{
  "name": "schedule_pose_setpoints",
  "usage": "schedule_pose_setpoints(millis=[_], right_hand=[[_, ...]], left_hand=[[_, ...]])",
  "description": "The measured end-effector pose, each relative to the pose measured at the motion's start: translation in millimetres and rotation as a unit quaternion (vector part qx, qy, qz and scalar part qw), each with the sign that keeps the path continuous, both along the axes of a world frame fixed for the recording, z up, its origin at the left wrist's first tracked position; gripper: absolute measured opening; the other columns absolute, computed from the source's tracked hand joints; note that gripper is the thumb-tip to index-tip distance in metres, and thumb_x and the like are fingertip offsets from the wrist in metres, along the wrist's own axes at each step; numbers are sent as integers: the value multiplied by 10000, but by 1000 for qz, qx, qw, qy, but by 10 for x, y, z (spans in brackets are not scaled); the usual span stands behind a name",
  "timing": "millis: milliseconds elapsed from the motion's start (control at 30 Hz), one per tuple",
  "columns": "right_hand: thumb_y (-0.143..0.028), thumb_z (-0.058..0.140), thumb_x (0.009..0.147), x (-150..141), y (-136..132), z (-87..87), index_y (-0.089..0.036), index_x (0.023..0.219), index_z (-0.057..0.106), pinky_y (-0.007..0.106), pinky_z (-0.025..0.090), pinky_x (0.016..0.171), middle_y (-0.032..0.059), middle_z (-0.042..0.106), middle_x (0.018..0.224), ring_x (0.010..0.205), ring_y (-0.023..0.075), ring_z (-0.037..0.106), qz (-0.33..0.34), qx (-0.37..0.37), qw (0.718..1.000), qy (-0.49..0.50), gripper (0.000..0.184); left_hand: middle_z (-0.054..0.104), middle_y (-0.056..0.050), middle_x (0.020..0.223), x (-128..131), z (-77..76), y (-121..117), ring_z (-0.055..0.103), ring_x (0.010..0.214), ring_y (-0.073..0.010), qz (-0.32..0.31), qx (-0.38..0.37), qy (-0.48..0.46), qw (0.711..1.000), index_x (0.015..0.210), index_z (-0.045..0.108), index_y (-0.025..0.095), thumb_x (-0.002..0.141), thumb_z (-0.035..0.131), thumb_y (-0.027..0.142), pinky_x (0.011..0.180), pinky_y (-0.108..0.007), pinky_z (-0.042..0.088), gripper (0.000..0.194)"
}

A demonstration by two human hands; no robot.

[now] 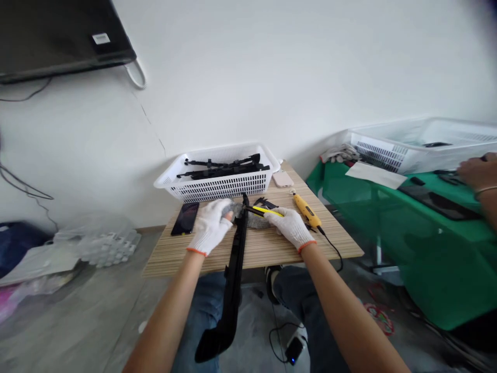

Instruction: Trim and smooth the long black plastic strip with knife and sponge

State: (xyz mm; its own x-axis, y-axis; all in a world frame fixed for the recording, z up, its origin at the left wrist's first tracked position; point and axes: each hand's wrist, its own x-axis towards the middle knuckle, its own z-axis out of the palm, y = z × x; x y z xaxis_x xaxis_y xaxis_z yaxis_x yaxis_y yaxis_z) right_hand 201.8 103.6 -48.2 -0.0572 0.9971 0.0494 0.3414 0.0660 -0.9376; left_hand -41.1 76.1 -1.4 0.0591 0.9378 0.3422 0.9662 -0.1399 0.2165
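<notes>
A long black plastic strip (235, 259) runs from the table over its front edge, its wide curved end hanging above my lap. My left hand (212, 224), in a white knit glove, is closed round the upper end of the strip beside a grey fuzzy cloth (256, 222). My right hand (290, 226), gloved too, grips a slim yellow-and-black hand tool (267, 211). The tool's dark tip meets the strip near its top; its exact kind is too small to make out. Small black pieces (264, 202) lie just behind the tool.
Behind my hands, a white plastic basket (225, 184) holds several black strips. A dark phone (185, 218), a pale phone (283, 178) and a corded yellow rotary tool (308, 211) lie on the wood-grain table (171, 259). At right, another person's hand (481, 171) is over a green-covered table (407, 248).
</notes>
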Motion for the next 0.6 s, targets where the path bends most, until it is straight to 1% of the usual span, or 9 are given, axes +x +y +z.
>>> schedule_pose_setpoints(millis=[33, 67, 167, 267, 367, 433, 500, 567, 600], right_hand=[[-497, 648, 786, 11, -16, 0, -120, 1006, 756, 226, 387, 467, 16, 645, 637, 481, 111, 487, -2, -4, 1000, 10, 450], [-495, 643, 790, 24, -35, 0, -114, 1013, 751, 225, 385, 458, 17, 647, 644, 470, 105, 476, -3, -10, 1000, 20, 454], [-496, 643, 794, 69, -93, -2, -107, 1034, 744, 218, 375, 433, 14, 645, 645, 448, 92, 453, 0, -31, 999, 23, 468], [-498, 680, 772, 90, -112, -12, -119, 1033, 755, 209, 367, 426, 8, 636, 622, 455, 91, 457, 18, -43, 999, -15, 466], [-522, 694, 763, 75, -92, -26, -136, 1037, 766, 206, 371, 435, 14, 648, 637, 475, 96, 470, 10, -36, 998, -47, 479], [-542, 685, 765, 58, -78, -38, -135, 1053, 766, 208, 370, 438, 19, 654, 649, 481, 98, 470, -4, -27, 998, -49, 505], [-544, 685, 759, 46, -75, -50, -126, 1067, 762, 212, 364, 434, 17, 647, 643, 474, 97, 458, -9, -30, 999, -41, 524], [-539, 681, 755, 41, -83, -54, -121, 1064, 760, 219, 351, 421, 7, 623, 619, 455, 95, 436, -12, -49, 998, -23, 525], [-540, 676, 755, 40, -89, -52, -120, 1049, 761, 223, 343, 415, 1, 608, 605, 448, 95, 425, -13, -58, 998, -12, 520]], left_hand=[[577, -75, 1401, 94, -56, 5, 521, 1272, -261, -36, -29, -19, 999, 1324, 585, 245, 917, 546, 367, 1078, -384, 419, 427], [598, -77, 1376, 168, -111, 18, 529, 1266, -266, -45, -55, -33, 997, 1298, 604, 235, 897, 588, 371, 1078, -389, 422, 424], [633, -110, 1315, 277, -237, 70, 554, 1234, -295, -2, -96, -62, 993, 1281, 610, 199, 854, 661, 412, 1043, -410, 446, 480], [642, -107, 1294, 293, -296, 95, 567, 1210, -300, 34, -90, -78, 992, 1273, 605, 209, 824, 698, 441, 1002, -392, 464, 514], [637, -107, 1289, 326, -328, 81, 566, 1200, -311, 59, -83, -76, 992, 1274, 599, 211, 799, 719, 460, 966, -391, 476, 549], [626, -116, 1299, 346, -326, 57, 565, 1193, -313, 59, -73, -75, 993, 1283, 590, 202, 795, 719, 467, 951, -388, 477, 571], [622, -125, 1300, 308, -282, 34, 561, 1190, -307, 59, -39, -72, 995, 1284, 587, 194, 831, 674, 473, 955, -381, 463, 539], [630, -138, 1276, 170, -193, 20, 555, 1187, -311, 112, 20, -57, 992, 1277, 588, 188, 902, 562, 478, 965, -397, 442, 474], [640, -146, 1248, 63, -141, 19, 558, 1173, -321, 167, 49, -43, 984, 1267, 591, 186, 929, 502, 474, 957, -415, 437, 453]])
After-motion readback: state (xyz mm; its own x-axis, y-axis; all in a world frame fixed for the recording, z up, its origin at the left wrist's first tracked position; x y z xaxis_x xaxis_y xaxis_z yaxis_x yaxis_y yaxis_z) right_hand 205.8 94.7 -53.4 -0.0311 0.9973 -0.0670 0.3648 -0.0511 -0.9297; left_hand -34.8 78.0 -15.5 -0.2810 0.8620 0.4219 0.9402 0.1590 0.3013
